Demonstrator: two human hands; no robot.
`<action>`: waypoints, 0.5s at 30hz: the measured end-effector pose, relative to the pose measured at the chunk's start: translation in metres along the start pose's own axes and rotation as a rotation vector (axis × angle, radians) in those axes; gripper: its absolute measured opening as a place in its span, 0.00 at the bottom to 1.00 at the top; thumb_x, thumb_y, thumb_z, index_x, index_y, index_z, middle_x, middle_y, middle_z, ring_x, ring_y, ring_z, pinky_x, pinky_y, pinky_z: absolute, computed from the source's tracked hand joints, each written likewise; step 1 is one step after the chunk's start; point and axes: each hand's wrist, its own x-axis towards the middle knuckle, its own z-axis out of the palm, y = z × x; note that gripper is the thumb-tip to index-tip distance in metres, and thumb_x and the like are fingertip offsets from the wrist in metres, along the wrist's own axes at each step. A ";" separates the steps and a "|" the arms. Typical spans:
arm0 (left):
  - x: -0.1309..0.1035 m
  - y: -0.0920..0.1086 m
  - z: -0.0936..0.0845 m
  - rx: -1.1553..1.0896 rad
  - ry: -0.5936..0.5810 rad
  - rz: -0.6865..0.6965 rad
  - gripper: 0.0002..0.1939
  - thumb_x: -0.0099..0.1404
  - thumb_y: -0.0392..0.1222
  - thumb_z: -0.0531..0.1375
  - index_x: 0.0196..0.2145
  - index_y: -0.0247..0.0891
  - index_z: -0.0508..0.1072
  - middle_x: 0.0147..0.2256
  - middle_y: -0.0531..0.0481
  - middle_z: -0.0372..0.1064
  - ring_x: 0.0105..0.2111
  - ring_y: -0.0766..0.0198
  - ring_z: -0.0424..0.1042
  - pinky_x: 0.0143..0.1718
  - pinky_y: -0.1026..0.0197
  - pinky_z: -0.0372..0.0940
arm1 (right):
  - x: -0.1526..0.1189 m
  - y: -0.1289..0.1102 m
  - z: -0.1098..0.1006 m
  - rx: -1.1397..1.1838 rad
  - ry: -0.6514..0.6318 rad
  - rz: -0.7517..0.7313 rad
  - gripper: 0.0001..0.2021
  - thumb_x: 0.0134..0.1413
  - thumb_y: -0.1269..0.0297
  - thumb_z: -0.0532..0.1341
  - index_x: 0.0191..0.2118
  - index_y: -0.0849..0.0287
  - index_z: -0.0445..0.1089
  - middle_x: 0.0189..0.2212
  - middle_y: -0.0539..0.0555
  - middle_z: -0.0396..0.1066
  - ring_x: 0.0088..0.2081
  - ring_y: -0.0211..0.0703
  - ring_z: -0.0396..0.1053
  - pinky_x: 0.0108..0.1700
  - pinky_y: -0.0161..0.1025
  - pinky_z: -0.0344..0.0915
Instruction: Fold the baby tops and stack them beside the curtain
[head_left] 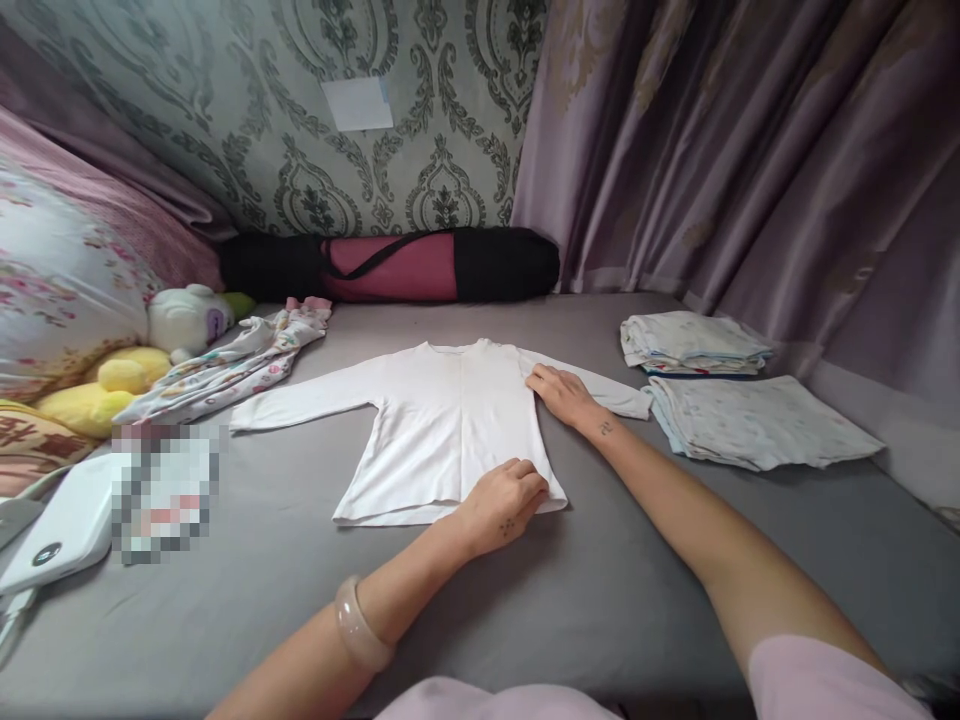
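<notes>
A white long-sleeved shirt (427, 425) lies spread on the grey bed sheet, its neckline away from me and its sleeves out to both sides. Down its front runs a lengthwise crease. My left hand (504, 505), below a pale bangle (361, 625), is closed on the cloth close to the hem's right corner; its fingertips are partly hidden. At the right armpit, where the sleeve joins the body, my right hand (561, 392) pinches the shirt's edge. Beyond that hand, the right sleeve (619, 395) reaches toward the folded clothes.
Two piles of folded clothes (757, 420) lie at the right. To the left are a crumpled patterned garment (255, 355), plush toys (187, 318), a white power bank (71, 520) with a cable and a blurred-out item. A long black-and-red bag (405, 268) lies along the wall.
</notes>
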 end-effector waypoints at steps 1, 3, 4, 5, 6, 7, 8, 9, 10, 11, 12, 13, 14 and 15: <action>0.000 0.000 0.001 -0.011 0.002 -0.002 0.15 0.74 0.39 0.46 0.41 0.35 0.71 0.39 0.43 0.69 0.40 0.59 0.68 0.44 0.59 0.64 | -0.001 0.000 0.000 0.005 0.003 0.005 0.16 0.68 0.71 0.46 0.48 0.58 0.70 0.48 0.59 0.68 0.49 0.47 0.64 0.47 0.40 0.58; 0.000 0.000 0.002 -0.017 0.002 0.007 0.15 0.74 0.39 0.46 0.41 0.36 0.71 0.38 0.43 0.69 0.39 0.59 0.68 0.44 0.58 0.64 | -0.001 -0.001 -0.003 0.029 -0.013 0.029 0.17 0.67 0.71 0.45 0.48 0.58 0.71 0.48 0.59 0.68 0.49 0.47 0.65 0.46 0.40 0.59; 0.000 0.000 0.002 -0.015 0.003 0.013 0.15 0.74 0.39 0.46 0.41 0.36 0.72 0.38 0.43 0.69 0.39 0.59 0.68 0.44 0.58 0.64 | -0.001 -0.003 -0.006 0.041 -0.033 0.048 0.17 0.67 0.72 0.45 0.48 0.58 0.71 0.48 0.59 0.68 0.49 0.48 0.65 0.46 0.41 0.59; -0.001 0.000 0.002 -0.013 0.003 0.021 0.15 0.74 0.39 0.46 0.41 0.36 0.72 0.37 0.43 0.69 0.39 0.59 0.68 0.43 0.58 0.64 | 0.000 -0.006 -0.010 0.045 -0.060 0.078 0.18 0.66 0.73 0.45 0.47 0.59 0.72 0.48 0.60 0.69 0.49 0.48 0.65 0.47 0.41 0.59; -0.001 0.000 0.002 -0.010 0.004 0.030 0.15 0.74 0.39 0.46 0.41 0.36 0.72 0.37 0.43 0.69 0.38 0.59 0.68 0.43 0.58 0.64 | 0.002 -0.011 -0.014 0.041 -0.076 0.109 0.19 0.64 0.75 0.45 0.46 0.60 0.73 0.47 0.61 0.70 0.49 0.49 0.65 0.48 0.42 0.59; -0.001 0.001 0.001 -0.007 0.004 0.039 0.15 0.73 0.39 0.47 0.42 0.36 0.72 0.37 0.43 0.69 0.38 0.59 0.68 0.42 0.58 0.64 | 0.005 -0.017 -0.018 0.035 -0.069 0.138 0.19 0.63 0.77 0.45 0.45 0.62 0.73 0.47 0.63 0.70 0.50 0.50 0.65 0.50 0.44 0.58; -0.002 0.002 0.000 -0.002 0.003 0.051 0.14 0.73 0.39 0.48 0.42 0.37 0.73 0.38 0.44 0.69 0.37 0.60 0.68 0.42 0.59 0.64 | 0.009 -0.026 -0.021 0.037 -0.045 0.164 0.20 0.62 0.78 0.44 0.45 0.64 0.73 0.47 0.64 0.70 0.51 0.51 0.64 0.52 0.45 0.58; -0.004 0.003 -0.001 0.005 0.001 0.065 0.13 0.72 0.39 0.49 0.44 0.37 0.73 0.38 0.44 0.69 0.37 0.60 0.67 0.41 0.59 0.64 | 0.014 -0.035 -0.022 0.056 -0.011 0.177 0.21 0.62 0.78 0.43 0.46 0.66 0.73 0.49 0.66 0.70 0.53 0.52 0.64 0.53 0.45 0.57; -0.005 0.004 -0.002 0.015 -0.002 0.083 0.13 0.72 0.39 0.50 0.45 0.37 0.73 0.39 0.44 0.68 0.37 0.60 0.67 0.41 0.59 0.63 | 0.020 -0.046 -0.022 0.095 0.025 0.173 0.21 0.63 0.76 0.43 0.49 0.67 0.71 0.52 0.67 0.68 0.55 0.53 0.62 0.55 0.46 0.56; -0.007 0.005 -0.003 0.027 -0.007 0.102 0.13 0.71 0.39 0.51 0.47 0.38 0.72 0.39 0.44 0.68 0.38 0.60 0.67 0.41 0.59 0.63 | 0.026 -0.056 -0.021 0.155 0.043 0.154 0.21 0.65 0.73 0.43 0.54 0.69 0.68 0.56 0.67 0.65 0.58 0.53 0.60 0.58 0.45 0.55; -0.009 0.006 -0.004 0.038 -0.011 0.120 0.14 0.70 0.40 0.52 0.49 0.38 0.72 0.40 0.44 0.68 0.38 0.59 0.66 0.41 0.58 0.63 | 0.032 -0.066 -0.017 0.222 0.039 0.123 0.22 0.68 0.68 0.43 0.59 0.70 0.63 0.61 0.68 0.60 0.62 0.53 0.56 0.60 0.46 0.52; -0.011 0.007 -0.006 0.046 -0.016 0.133 0.15 0.70 0.40 0.53 0.51 0.38 0.71 0.41 0.44 0.68 0.39 0.58 0.66 0.42 0.58 0.62 | 0.038 -0.074 -0.012 0.283 0.013 0.099 0.24 0.69 0.62 0.43 0.63 0.71 0.58 0.65 0.68 0.54 0.65 0.54 0.50 0.63 0.47 0.49; -0.013 0.008 -0.007 0.048 -0.022 0.142 0.16 0.69 0.41 0.54 0.53 0.38 0.70 0.42 0.43 0.68 0.40 0.58 0.66 0.43 0.57 0.62 | 0.043 -0.081 -0.006 0.331 -0.016 0.079 0.28 0.69 0.57 0.43 0.66 0.71 0.52 0.68 0.68 0.47 0.68 0.55 0.44 0.65 0.49 0.44; -0.015 0.009 -0.008 0.043 -0.027 0.146 0.17 0.69 0.43 0.54 0.54 0.39 0.69 0.43 0.43 0.68 0.41 0.57 0.66 0.44 0.56 0.62 | 0.047 -0.086 0.000 0.362 -0.041 0.074 0.31 0.69 0.53 0.42 0.68 0.70 0.47 0.70 0.67 0.40 0.70 0.55 0.38 0.67 0.53 0.39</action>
